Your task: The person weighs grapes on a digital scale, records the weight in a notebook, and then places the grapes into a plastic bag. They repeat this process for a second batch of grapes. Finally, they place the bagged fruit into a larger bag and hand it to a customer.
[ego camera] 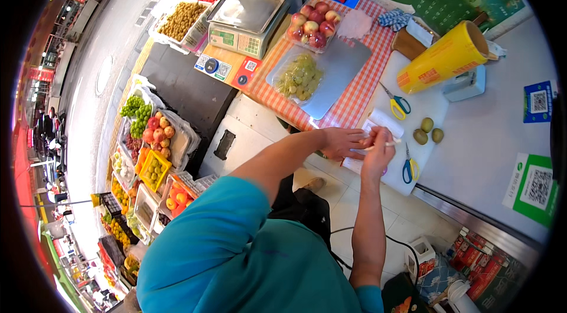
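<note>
My right hand (pixel 378 149) grips a white pen (pixel 393 143), its shaft sticking out past the fingers. Beside it my left hand (pixel 343 144) lies flat, fingers stretched over an open notebook (pixel 386 121) whose far page curls up. Both hands hide most of the pages. Scissors with blue and yellow handles (pixel 398 107) lie just beyond the notebook, and a second pair (pixel 409 169) is to the right of my right hand. Three kiwifruits (pixel 427 131) sit on the white board (pixel 436 111). On a grey board (pixel 343 67) rests a wrapped pack of green grapes (pixel 300 77).
A clear box of nectarines (pixel 312 25) stands beside a weighing scale (pixel 246 20) on the checked tablecloth (pixel 354 96). A yellow roll of cling film (pixel 443 58) leans over the right side. Fruit crates (pixel 155 170) line the left. A cable (pixel 398 242) crosses the floor.
</note>
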Action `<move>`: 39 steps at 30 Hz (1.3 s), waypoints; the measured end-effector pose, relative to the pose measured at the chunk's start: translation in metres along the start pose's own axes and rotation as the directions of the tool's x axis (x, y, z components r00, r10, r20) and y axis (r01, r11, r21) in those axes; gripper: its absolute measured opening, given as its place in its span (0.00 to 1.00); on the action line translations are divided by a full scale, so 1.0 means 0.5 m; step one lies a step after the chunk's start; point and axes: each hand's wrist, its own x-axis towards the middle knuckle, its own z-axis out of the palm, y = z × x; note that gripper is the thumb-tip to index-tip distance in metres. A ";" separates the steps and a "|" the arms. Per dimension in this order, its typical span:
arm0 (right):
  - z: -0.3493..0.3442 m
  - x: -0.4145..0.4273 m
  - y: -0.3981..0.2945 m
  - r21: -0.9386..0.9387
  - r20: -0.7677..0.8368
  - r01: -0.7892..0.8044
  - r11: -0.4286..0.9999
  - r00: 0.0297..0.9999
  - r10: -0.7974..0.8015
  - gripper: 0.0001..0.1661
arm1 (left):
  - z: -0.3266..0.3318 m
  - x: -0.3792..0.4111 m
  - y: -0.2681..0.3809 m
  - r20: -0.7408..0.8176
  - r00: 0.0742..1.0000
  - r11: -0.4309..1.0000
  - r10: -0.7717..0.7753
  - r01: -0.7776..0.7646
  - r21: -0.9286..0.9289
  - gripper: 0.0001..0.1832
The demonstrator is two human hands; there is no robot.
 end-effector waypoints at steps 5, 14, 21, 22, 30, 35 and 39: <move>0.135 0.018 0.007 0.044 0.044 -0.347 0.937 0.937 0.345 0.13 | -0.062 -0.186 0.109 -0.219 0.903 0.929 -0.369 0.360 -0.084 0.37; 0.314 0.099 0.254 -0.010 0.012 -0.623 0.782 0.782 0.623 0.20 | -0.100 -0.446 -0.165 -0.342 -0.275 0.139 -0.898 0.561 -0.816 0.27; 0.463 0.062 0.218 0.053 -0.182 -0.654 0.754 0.736 0.652 0.21 | -0.154 -0.466 -0.205 0.100 -0.130 -0.126 -0.986 0.208 -0.970 0.25; 0.512 0.060 0.214 0.013 -0.171 -0.662 0.750 0.737 0.654 0.20 | -0.140 -0.501 -0.220 0.093 -0.181 -0.116 -0.979 0.122 -0.986 0.26; 0.908 0.268 0.361 -0.017 0.019 -0.663 0.748 0.748 0.663 0.16 | -0.312 -0.821 -0.508 0.080 -0.318 -0.083 -0.945 -0.005 -0.997 0.29; 1.048 0.408 0.454 -0.041 0.056 -0.729 0.684 0.682 0.730 0.17 | -0.331 -0.931 -0.680 0.034 -0.273 -0.046 -0.961 0.037 -0.998 0.27; 1.080 0.433 0.471 -0.112 0.068 -0.743 0.660 0.657 0.751 0.20 | -0.257 -0.983 -0.737 0.117 -0.353 -0.115 -0.928 -0.024 -0.993 0.25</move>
